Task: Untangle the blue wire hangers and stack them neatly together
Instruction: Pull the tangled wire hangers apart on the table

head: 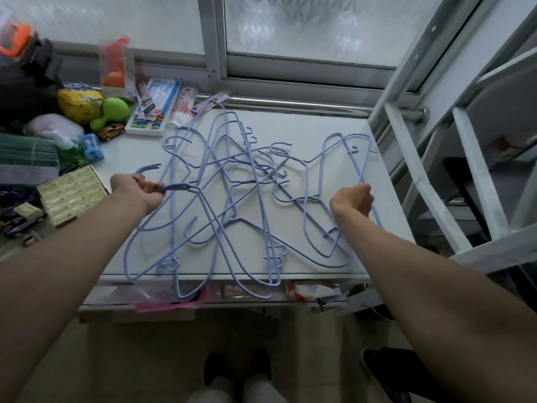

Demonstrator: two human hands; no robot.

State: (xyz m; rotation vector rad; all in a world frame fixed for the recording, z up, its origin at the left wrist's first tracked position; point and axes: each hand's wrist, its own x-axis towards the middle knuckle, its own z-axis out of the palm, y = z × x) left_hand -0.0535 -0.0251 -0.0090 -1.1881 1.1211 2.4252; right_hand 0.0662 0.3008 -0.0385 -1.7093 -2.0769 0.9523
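Note:
Several blue wire hangers [232,193] lie in a tangled heap across the white table [305,123], some ends sticking out past its front edge. My left hand [139,191] is at the heap's left side, fingers closed around the neck of one hanger [180,186] below its hook. My right hand [353,200] is at the heap's right side, closed on the long wire of another hanger [363,170] that runs toward the table's far right corner.
Toys, a yellow packet, a green toy [112,112], a toy car, cardboard boxes [72,194] and stationery packs crowd the table's left and back. A window with a metal rail runs behind. A white metal frame [412,181] stands at the right. My feet show below.

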